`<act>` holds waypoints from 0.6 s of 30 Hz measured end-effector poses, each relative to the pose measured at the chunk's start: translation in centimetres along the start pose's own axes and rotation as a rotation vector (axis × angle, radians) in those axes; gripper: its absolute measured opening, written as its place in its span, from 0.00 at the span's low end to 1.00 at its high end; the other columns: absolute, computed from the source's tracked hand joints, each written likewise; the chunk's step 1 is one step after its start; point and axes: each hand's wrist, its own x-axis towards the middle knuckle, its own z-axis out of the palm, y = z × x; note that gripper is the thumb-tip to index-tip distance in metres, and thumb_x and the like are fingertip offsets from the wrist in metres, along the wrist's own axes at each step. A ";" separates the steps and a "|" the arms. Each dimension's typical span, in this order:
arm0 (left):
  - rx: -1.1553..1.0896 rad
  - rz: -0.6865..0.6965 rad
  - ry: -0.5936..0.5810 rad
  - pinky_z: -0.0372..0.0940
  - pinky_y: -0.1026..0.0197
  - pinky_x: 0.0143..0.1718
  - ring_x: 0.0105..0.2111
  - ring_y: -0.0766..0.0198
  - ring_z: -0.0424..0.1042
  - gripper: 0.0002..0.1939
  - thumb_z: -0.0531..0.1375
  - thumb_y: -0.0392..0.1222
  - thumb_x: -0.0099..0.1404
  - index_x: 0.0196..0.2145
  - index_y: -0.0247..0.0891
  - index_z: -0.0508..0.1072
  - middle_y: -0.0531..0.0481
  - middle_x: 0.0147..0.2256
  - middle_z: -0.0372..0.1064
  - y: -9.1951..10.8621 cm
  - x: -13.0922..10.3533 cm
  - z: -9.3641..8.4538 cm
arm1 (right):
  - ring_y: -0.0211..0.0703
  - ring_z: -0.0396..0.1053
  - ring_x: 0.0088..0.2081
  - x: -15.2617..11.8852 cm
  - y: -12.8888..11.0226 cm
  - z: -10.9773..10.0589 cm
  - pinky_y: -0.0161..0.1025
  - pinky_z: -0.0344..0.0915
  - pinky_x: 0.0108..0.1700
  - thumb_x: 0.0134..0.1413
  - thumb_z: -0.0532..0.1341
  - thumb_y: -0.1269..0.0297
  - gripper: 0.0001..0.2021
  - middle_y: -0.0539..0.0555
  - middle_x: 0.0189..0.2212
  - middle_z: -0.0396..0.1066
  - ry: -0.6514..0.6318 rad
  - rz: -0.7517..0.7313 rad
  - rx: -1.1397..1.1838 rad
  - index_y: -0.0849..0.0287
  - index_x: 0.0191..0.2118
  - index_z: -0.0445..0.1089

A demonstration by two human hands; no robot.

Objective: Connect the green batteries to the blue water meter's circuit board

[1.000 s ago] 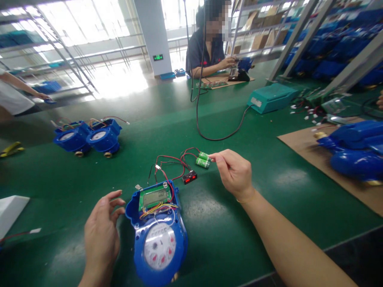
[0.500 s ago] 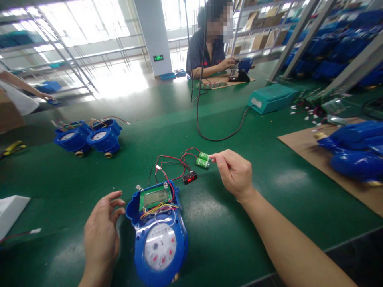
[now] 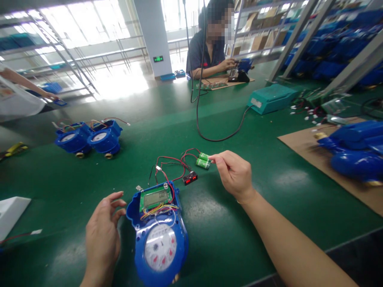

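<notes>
A blue water meter (image 3: 161,247) lies on the green table, its upper housing uncovered over a circuit board with a display (image 3: 155,198). Just left of it is my left hand (image 3: 103,235), fingers apart and slightly curled, holding nothing. My right hand (image 3: 235,173) pinches the right end of the green battery pack (image 3: 203,160) between thumb and forefinger. Red and black wires link the pack, the meter and a small black module (image 3: 190,178) with lit red digits. A white connector (image 3: 158,168) sits among these wires.
Two blue meters (image 3: 104,137) stand at the back left. A teal box (image 3: 271,98) with a black cable is farther back. More blue meters (image 3: 359,151) lie on cardboard (image 3: 299,139) at right. A white block (image 3: 12,215) is at left. A person (image 3: 206,52) works across the table.
The red digits on the black module read differently. At the far left, another person's arm has shifted right. My hands have barely moved.
</notes>
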 end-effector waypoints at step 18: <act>0.054 0.062 -0.045 0.61 0.64 0.31 0.34 0.62 0.65 0.25 0.55 0.62 0.62 0.39 0.36 0.74 0.48 0.31 0.67 -0.3 0.0 0.1 | 0.44 0.73 0.32 0.5 -0.1 0.2 0.45 0.64 0.33 0.65 0.56 0.59 0.10 0.54 0.32 0.75 0.043 -0.056 0.025 0.50 0.36 0.75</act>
